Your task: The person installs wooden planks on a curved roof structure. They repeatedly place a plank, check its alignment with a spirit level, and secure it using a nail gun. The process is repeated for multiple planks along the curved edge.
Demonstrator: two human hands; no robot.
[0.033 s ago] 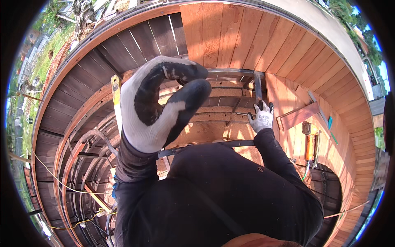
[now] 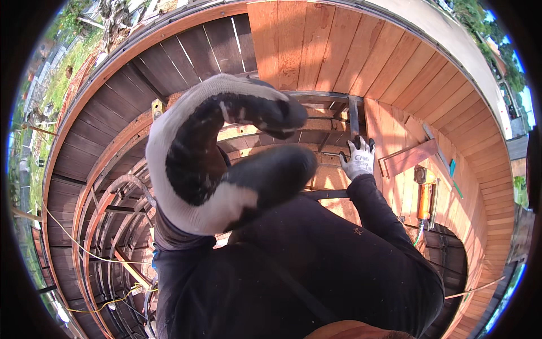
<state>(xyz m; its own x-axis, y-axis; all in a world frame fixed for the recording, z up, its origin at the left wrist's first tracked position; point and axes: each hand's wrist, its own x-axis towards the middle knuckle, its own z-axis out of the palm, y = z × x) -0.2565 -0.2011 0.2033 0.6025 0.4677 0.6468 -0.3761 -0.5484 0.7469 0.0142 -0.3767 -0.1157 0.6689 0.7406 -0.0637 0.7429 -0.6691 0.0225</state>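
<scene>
Reddish wood planks [image 2: 327,53] line the curve's right side, dark gapped slats [image 2: 197,53] show bare at left, so coverage looks partial; left gloved hand [image 2: 189,152] hangs curled, thumb and fingertips apart, nothing seen between; right gloved hand [image 2: 359,161] splays fingers at the near end of a steel bar [image 2: 354,116].

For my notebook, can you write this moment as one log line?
Left hand: gloved, raised, thumb and fingers apart | Right hand: gloved, fingers spread at metal bar | Right of it: reddish board

Gap between left hand [image 2: 195,164] and right hand [image 2: 359,163]; reddish board [image 2: 415,158] obstructs right side
</scene>
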